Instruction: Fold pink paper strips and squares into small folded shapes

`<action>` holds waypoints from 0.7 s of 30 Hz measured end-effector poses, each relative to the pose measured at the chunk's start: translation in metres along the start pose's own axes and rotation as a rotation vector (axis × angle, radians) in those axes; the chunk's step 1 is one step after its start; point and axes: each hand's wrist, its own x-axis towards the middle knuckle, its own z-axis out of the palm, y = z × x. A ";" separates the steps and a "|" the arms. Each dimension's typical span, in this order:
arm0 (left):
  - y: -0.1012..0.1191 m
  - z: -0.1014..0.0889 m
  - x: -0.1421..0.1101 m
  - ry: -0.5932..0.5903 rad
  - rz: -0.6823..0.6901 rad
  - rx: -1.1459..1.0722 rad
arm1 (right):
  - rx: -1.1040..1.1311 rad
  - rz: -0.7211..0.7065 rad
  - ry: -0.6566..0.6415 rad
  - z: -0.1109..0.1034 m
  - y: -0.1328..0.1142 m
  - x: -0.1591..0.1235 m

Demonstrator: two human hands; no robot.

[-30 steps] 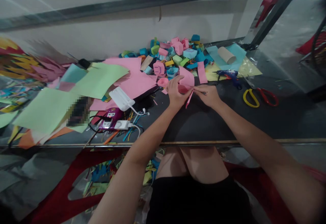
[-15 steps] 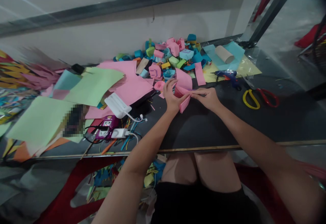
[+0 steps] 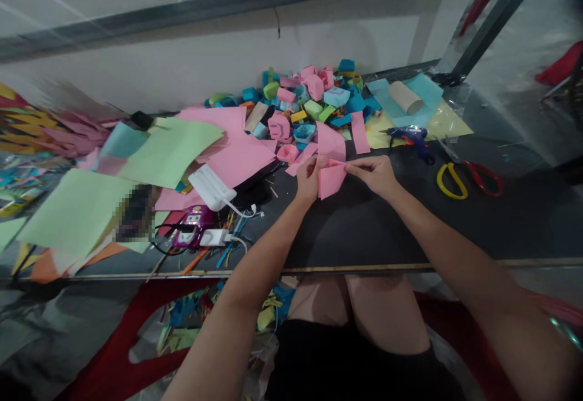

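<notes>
Between my hands is a folded piece of pink paper (image 3: 331, 180), its front panel facing me above the dark table. My left hand (image 3: 310, 176) is closed on its left edge, with the fingers curled. With thumb and forefinger, my right hand (image 3: 374, 173) pinches the upper right corner. Just behind the held piece lies a curved pink paper sheet (image 3: 331, 140). A pink paper strip (image 3: 301, 160) and a small pink paper box (image 3: 287, 153) lie beyond my left hand.
A heap of small folded paper boxes (image 3: 314, 94) sits against the wall. To the right are a blue glue gun (image 3: 412, 136), scissors (image 3: 483, 178) and a cardboard tube (image 3: 405, 98). Green sheets (image 3: 77, 212), a purple power socket (image 3: 195, 225) and a white charger (image 3: 213, 238) occupy the left.
The pink paper's front panel has turned to face me. My left fingers, raised and spread before, have curled down onto its edge. The pink strip behind them now shows more.
</notes>
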 end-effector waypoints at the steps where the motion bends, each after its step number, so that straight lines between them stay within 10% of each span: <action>1: 0.000 -0.001 0.001 -0.002 0.005 -0.006 | -0.007 -0.003 0.004 -0.001 0.000 0.000; 21: -0.002 0.000 0.005 0.015 0.165 0.293 | 0.024 -0.042 0.202 -0.006 0.017 0.010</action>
